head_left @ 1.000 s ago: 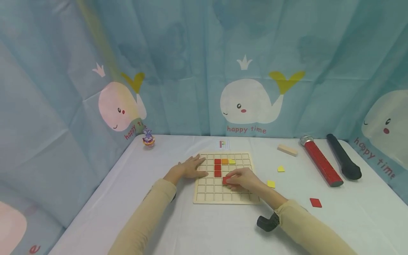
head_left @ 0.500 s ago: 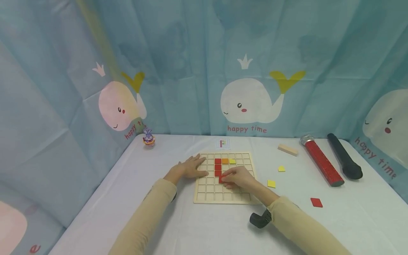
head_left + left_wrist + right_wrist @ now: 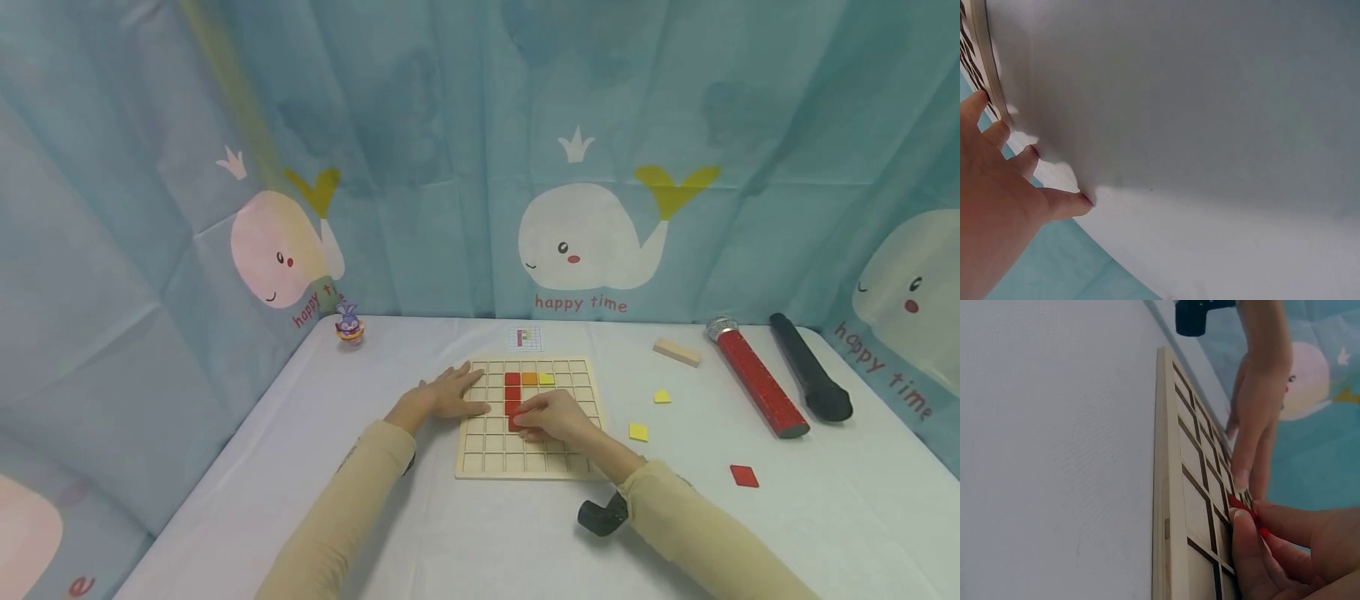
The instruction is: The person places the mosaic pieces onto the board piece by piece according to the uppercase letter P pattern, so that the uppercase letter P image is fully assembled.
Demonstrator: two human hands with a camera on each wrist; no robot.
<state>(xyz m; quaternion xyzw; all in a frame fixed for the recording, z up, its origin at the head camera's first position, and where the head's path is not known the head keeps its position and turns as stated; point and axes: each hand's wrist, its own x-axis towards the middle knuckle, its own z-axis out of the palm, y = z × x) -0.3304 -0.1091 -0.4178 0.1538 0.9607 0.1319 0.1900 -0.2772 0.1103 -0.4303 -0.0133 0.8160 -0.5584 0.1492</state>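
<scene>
A wooden grid board (image 3: 487, 464) lies on the white table. Three red tiles form a column on it, the top one (image 3: 512, 379) beside an orange tile (image 3: 529, 378) and a yellow tile (image 3: 547, 379). My right hand (image 3: 558, 417) pinches another red tile (image 3: 514, 424) at the lower end of that column; the right wrist view shows this red tile (image 3: 1244, 507) between thumb and fingers, tilted. Spread over the board's left edge, my left hand (image 3: 448, 395) rests with straight fingers, some of them on the table in the left wrist view.
Right of the board lie two yellow tiles (image 3: 638, 432), a red tile (image 3: 744, 476) and a wooden block (image 3: 677, 352). Farther right are a red microphone (image 3: 759, 379) and a black microphone (image 3: 810, 371). A pattern card (image 3: 525, 338) lies behind the board, a small figurine (image 3: 349, 326) at back left.
My right hand has moved left with the red tile, bringing it under the red column. The left hand has stayed in place on the board's edge.
</scene>
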